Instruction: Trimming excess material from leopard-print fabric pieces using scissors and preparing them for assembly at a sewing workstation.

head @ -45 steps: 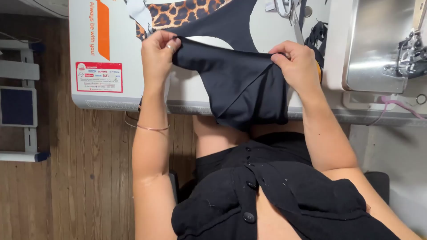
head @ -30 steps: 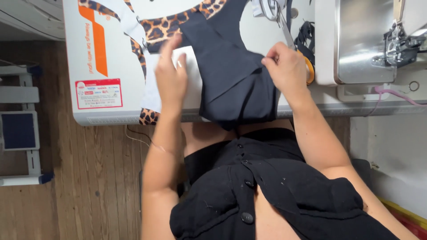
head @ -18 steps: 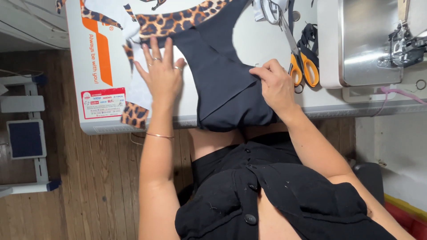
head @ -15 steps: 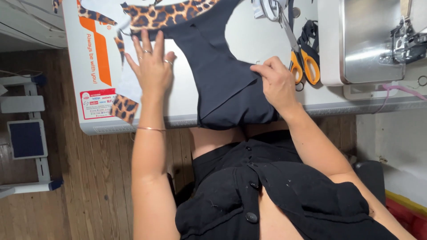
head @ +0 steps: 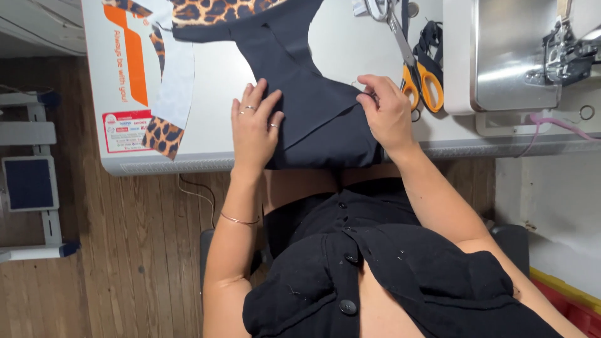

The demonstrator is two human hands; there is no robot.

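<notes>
A: Where's the black fabric piece?

B: Flat on the white bench, its lower end hanging over the front edge, between the 2 hands.

A: And the hands?

B: The left hand lies open, palm down on the cloth's left side. The right hand pinches its right edge with curled fingers.

A: Around it?

B: Leopard-print fabric joins the top; orange-handled scissors lie just right of the right hand, beside a sewing machine.
</notes>
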